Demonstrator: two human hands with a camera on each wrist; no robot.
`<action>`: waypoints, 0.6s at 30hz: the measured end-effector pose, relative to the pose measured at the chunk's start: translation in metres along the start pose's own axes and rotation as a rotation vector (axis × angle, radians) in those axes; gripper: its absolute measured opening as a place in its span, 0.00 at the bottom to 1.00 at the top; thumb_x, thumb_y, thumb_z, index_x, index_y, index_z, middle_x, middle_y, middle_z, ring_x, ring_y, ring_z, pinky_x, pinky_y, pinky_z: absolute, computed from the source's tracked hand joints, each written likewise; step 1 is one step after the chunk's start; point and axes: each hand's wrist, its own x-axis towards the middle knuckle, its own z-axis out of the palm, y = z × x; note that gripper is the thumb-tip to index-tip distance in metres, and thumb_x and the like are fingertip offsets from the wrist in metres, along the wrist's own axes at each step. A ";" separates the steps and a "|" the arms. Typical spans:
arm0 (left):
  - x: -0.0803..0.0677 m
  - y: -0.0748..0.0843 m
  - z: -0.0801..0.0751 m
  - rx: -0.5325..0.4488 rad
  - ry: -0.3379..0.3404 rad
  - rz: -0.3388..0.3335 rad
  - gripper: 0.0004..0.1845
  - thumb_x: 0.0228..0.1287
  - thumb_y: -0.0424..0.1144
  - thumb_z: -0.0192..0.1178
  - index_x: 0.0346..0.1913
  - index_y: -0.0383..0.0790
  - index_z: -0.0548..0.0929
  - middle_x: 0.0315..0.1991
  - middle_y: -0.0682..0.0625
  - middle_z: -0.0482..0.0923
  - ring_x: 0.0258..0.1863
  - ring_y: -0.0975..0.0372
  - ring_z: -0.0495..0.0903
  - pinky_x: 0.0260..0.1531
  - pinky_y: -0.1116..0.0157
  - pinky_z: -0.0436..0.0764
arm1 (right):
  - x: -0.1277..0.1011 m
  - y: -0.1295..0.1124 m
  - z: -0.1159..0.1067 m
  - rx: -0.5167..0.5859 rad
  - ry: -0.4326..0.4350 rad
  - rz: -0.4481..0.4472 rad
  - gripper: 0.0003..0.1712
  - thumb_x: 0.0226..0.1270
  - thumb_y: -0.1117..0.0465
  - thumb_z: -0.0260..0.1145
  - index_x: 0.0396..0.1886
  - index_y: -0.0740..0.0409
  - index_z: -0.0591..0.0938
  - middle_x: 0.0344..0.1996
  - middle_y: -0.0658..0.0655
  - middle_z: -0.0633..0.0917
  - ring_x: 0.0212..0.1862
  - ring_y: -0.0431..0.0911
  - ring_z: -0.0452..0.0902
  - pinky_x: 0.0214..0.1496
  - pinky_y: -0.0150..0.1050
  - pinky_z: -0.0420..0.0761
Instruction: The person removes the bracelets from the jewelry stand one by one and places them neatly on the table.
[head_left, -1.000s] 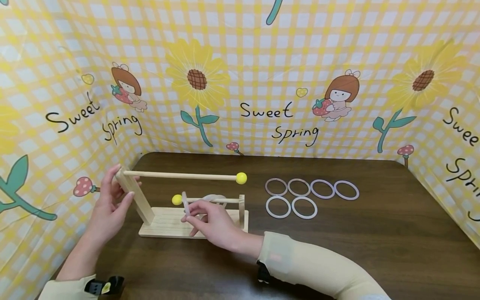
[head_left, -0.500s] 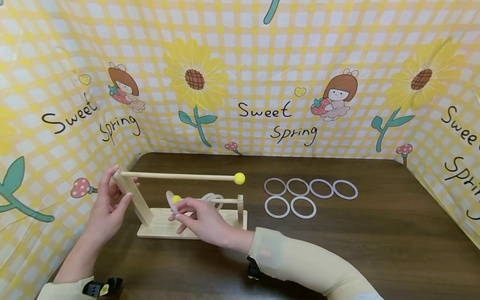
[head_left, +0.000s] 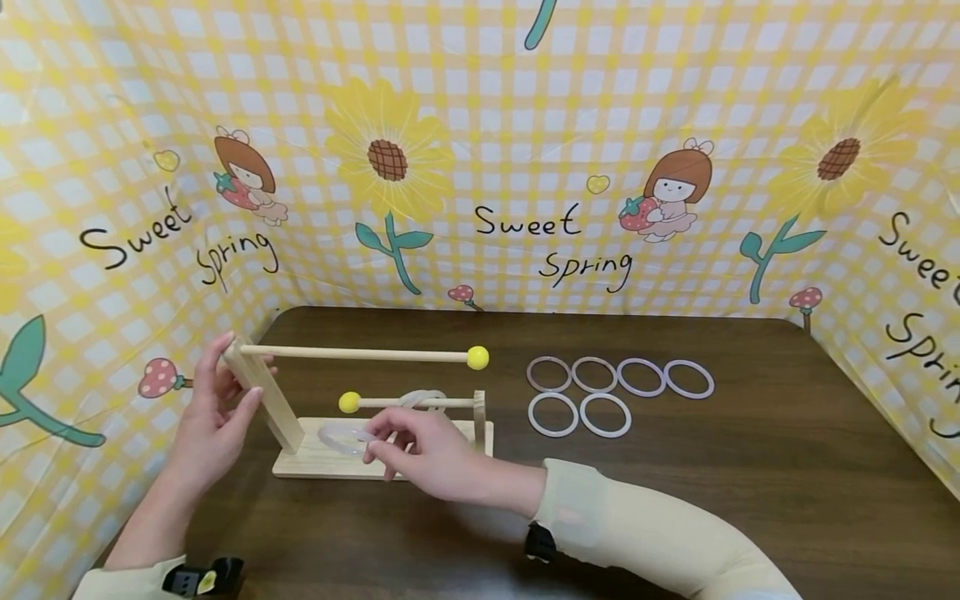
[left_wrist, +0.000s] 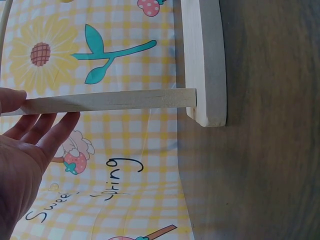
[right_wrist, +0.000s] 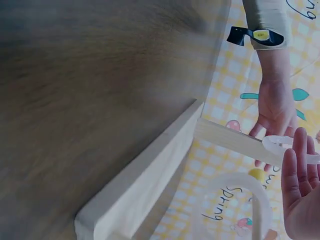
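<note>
A wooden stand has a base point(head_left: 300, 469), a tall post point(head_left: 270, 400) and two rods with yellow ball ends. My left hand point(head_left: 213, 417) holds the tall post near its top; the left wrist view shows the thumb on one side and fingers on the other. My right hand point(head_left: 431, 454) pinches a translucent whitish ring point(head_left: 324, 439) at its right edge. This ring is off the lower rod point(head_left: 382, 402), tilted nearly flat in front of it, above the base. A few more pale rings point(head_left: 426, 394) hang on the lower rod, partly behind my right hand.
Right of the stand, several loose rings lie flat on the dark wooden table: a back row of pale purple and pinkish rings point(head_left: 641, 377) and two whitish rings point(head_left: 553, 415) in front. The upper rod point(head_left: 360, 354) bears no ring. Patterned cloth point(head_left: 525, 167) encloses the back and sides.
My right hand has drawn the ring left off the lower rod, past its yellow ball, then lowered it in front and tipped it flatter. My left hand keeps its hold.
</note>
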 end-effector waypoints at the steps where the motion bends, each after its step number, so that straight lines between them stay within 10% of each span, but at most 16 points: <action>1: 0.000 0.000 0.000 0.000 -0.001 0.001 0.42 0.63 0.13 0.49 0.75 0.43 0.48 0.53 0.66 0.72 0.51 0.73 0.75 0.44 0.80 0.73 | -0.003 -0.001 -0.003 0.001 0.001 -0.006 0.07 0.70 0.69 0.60 0.45 0.65 0.80 0.31 0.57 0.84 0.24 0.42 0.79 0.22 0.28 0.70; 18: 0.000 0.002 0.000 0.009 -0.004 -0.011 0.41 0.64 0.14 0.48 0.75 0.43 0.48 0.53 0.67 0.72 0.51 0.74 0.74 0.44 0.81 0.73 | -0.060 0.010 -0.067 -0.080 0.103 -0.059 0.04 0.68 0.68 0.64 0.40 0.63 0.82 0.26 0.58 0.84 0.19 0.46 0.76 0.19 0.33 0.74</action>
